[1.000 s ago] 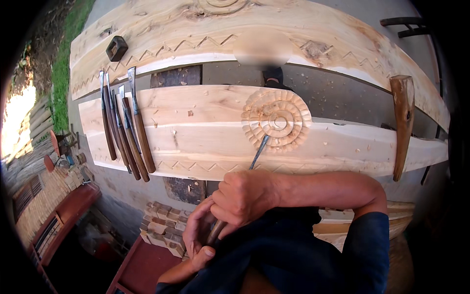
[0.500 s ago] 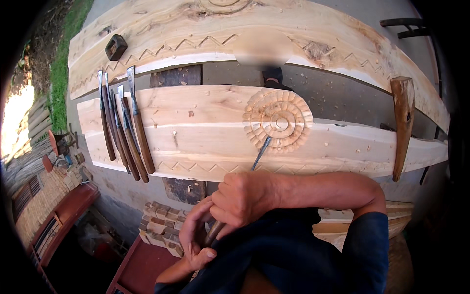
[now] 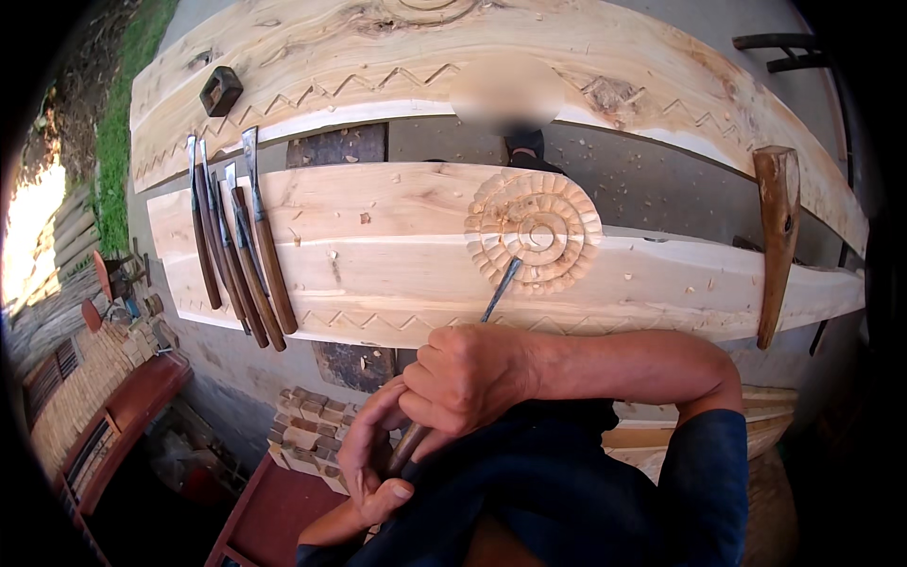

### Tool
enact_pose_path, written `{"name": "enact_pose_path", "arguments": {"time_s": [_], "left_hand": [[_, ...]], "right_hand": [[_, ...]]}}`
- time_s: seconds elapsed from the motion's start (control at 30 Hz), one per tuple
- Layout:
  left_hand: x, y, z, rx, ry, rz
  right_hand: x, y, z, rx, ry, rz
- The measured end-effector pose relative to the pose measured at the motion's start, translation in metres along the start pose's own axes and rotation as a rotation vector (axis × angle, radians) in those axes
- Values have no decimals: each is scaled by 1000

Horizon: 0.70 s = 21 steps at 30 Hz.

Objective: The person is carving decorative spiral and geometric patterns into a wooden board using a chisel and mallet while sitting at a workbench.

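My pale plank (image 3: 397,255) bears a carved spiral rosette (image 3: 535,230) and zigzag edging; brown-handled chisels (image 3: 236,250) lie at its left end; my sleeve (image 3: 709,472) is dark blue.

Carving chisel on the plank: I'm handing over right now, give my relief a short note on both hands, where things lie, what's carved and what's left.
Right hand grips the carving chisel over the shaft; left hand holds its wooden handle end lower down. The blade tip touches the lower edge of the round rosette on the near plank.
Spare chisels lie in a row on the plank's left end; a wooden mallet-like tool lies across its right end.
Done: spiral centre, scalloped rings, zigzag line along the near edge.
Left: judging by the tip, the rosette's lower rim seems unfinished.
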State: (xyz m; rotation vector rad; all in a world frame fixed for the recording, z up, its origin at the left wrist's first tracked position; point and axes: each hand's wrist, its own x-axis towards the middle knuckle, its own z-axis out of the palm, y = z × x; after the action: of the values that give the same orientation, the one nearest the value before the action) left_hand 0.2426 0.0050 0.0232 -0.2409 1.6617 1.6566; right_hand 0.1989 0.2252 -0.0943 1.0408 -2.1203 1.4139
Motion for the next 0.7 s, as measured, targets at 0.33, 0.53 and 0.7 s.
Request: {"name": "enact_pose_path", "arguments": {"time_s": [0.33,0.53,0.7], "left_hand": [[4,2,4,-3,6,-13],[8,-3,14,-45,37,15],[17,-17,10,-44,58,36]], "right_hand": [[-3,2,0,67,-18,32],[-5,7,-4,54,-40,7],[-11,13,-1,59,-33,10]]}}
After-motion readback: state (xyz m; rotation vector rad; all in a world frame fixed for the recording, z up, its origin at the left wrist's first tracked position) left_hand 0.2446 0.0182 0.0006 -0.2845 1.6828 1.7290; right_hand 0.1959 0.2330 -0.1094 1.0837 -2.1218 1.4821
